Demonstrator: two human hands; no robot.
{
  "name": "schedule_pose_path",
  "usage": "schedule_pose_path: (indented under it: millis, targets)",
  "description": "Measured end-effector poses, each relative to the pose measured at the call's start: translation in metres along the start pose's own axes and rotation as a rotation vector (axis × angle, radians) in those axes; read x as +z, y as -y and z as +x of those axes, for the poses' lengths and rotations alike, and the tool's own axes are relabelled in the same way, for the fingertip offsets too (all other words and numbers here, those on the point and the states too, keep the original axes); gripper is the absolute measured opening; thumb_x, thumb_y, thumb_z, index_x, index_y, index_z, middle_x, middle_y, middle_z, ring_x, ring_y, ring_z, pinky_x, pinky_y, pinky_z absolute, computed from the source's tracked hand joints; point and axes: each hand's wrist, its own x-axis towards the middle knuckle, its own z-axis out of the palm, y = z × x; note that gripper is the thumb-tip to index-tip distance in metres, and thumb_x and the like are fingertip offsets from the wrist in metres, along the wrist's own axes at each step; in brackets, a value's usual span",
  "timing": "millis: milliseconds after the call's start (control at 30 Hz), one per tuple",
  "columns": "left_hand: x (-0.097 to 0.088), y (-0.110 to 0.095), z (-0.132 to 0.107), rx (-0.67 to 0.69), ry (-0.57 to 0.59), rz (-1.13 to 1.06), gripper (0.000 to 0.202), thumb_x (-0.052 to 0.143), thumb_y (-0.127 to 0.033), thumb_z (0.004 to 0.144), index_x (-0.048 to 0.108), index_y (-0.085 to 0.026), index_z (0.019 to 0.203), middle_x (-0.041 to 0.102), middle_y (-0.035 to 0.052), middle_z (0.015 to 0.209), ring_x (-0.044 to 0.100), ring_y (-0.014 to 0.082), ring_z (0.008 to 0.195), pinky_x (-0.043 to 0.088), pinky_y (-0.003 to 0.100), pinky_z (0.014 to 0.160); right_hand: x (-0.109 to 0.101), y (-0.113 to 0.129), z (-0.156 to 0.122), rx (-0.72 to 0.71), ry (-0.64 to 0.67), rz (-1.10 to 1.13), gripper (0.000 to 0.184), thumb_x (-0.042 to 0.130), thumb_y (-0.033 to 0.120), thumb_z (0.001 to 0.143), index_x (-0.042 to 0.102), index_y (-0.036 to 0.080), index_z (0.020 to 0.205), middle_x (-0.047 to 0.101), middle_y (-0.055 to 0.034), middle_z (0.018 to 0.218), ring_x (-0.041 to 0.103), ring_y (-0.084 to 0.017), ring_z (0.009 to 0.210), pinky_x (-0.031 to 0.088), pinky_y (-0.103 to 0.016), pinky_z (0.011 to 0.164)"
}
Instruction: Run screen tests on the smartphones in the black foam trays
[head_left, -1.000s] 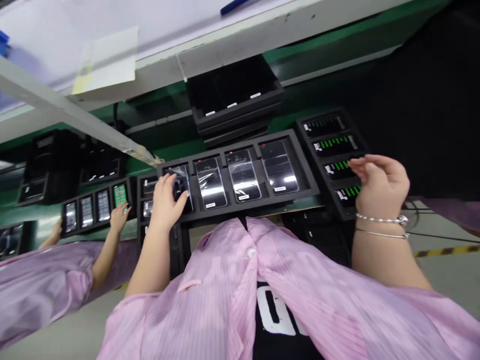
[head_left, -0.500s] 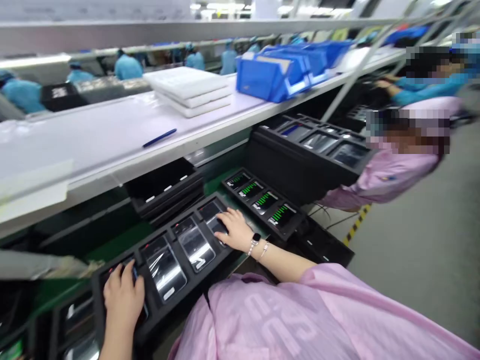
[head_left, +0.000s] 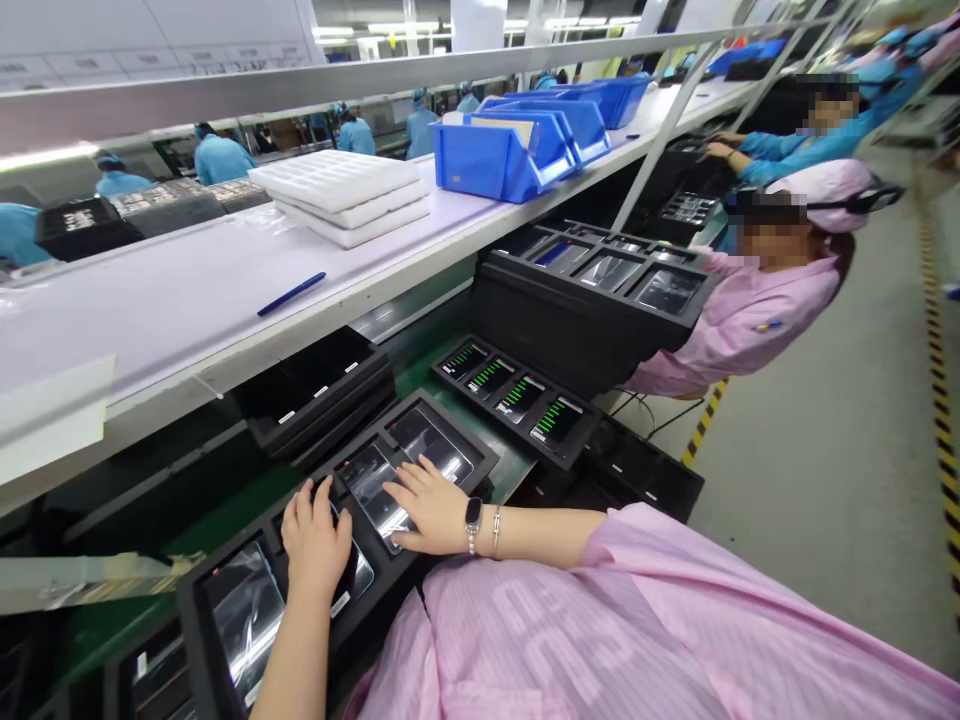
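A long black foam tray [head_left: 409, 560] lies slanted in front of me, with glossy dark phones in its compartments. My left hand [head_left: 316, 540] rests over the second phone [head_left: 361, 572] from the left, its fingers slightly bent and apart, hiding much of that phone. Over the lower part of the third phone [head_left: 367, 470] lies my right hand [head_left: 431, 508], fingers spread, with a watch at the wrist. The leftmost phone [head_left: 244, 610] and the rightmost phone [head_left: 427, 440] sit uncovered in their slots. Neither hand lifts anything.
Beyond stands another tray [head_left: 574, 455] of phones showing green bars. A tray stack [head_left: 555, 310] is beside a co-worker in pink [head_left: 787, 290]. Black trays [head_left: 315, 390] sit under the white shelf [head_left: 180, 290], which bears a blue pen [head_left: 292, 294], white foam trays [head_left: 337, 190] and blue bins [head_left: 487, 160].
My left hand has gone from the leftmost phone to the second one. My right hand has shifted left from the rightmost phone to the third. The view has turned slightly right.
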Motion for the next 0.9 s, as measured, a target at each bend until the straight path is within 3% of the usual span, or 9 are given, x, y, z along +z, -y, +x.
schedule_pose_path:
  millis: [233, 433, 633, 900]
  targets:
    - [0.005, -0.002, -0.011, -0.008, 0.016, -0.021, 0.052, 0.047, -0.030, 0.097, 0.060, -0.015, 0.145, 0.046, 0.0209, 0.161, 0.035, 0.0430, 0.152, 0.030, 0.065, 0.127, 0.006, -0.008, -0.005, 0.019, 0.033, 0.032, 0.080, 0.069, 0.058, 0.097, 0.047, 0.015, 0.160, 0.042, -0.0180, 0.164, 0.033, -0.033, 0.157, 0.015, -0.059, 0.134]
    - [0.003, -0.004, -0.010, 0.000, 0.052, -0.022, 0.050, 0.045, -0.028, 0.098, 0.060, -0.013, 0.144, 0.045, 0.0211, 0.162, 0.035, 0.0436, 0.153, 0.029, 0.065, 0.127, 0.006, -0.008, -0.007, 0.000, 0.042, 0.030, 0.074, 0.073, 0.055, 0.094, 0.052, 0.020, 0.157, 0.044, -0.0179, 0.163, 0.034, -0.032, 0.156, 0.012, -0.059, 0.134]
    - [0.001, -0.005, -0.007, -0.010, 0.103, 0.015, 0.049, 0.042, -0.027, 0.101, 0.060, -0.012, 0.144, 0.043, 0.0203, 0.164, 0.035, 0.0425, 0.154, 0.028, 0.065, 0.127, 0.010, -0.012, -0.008, -0.028, 0.030, 0.011, 0.069, 0.074, 0.058, 0.092, 0.059, 0.024, 0.151, 0.044, -0.0187, 0.161, 0.037, -0.034, 0.154, 0.016, -0.065, 0.130]
    - [0.001, 0.001, -0.005, -0.029, 0.120, 0.008, 0.045, 0.048, -0.031, 0.100, 0.064, -0.019, 0.140, 0.047, 0.0167, 0.164, 0.039, 0.0404, 0.152, 0.032, 0.066, 0.124, 0.016, -0.014, -0.006, -0.071, 0.019, -0.072, 0.073, 0.070, 0.060, 0.093, 0.057, 0.018, 0.151, 0.045, -0.0235, 0.158, 0.038, -0.038, 0.152, 0.021, -0.068, 0.127]
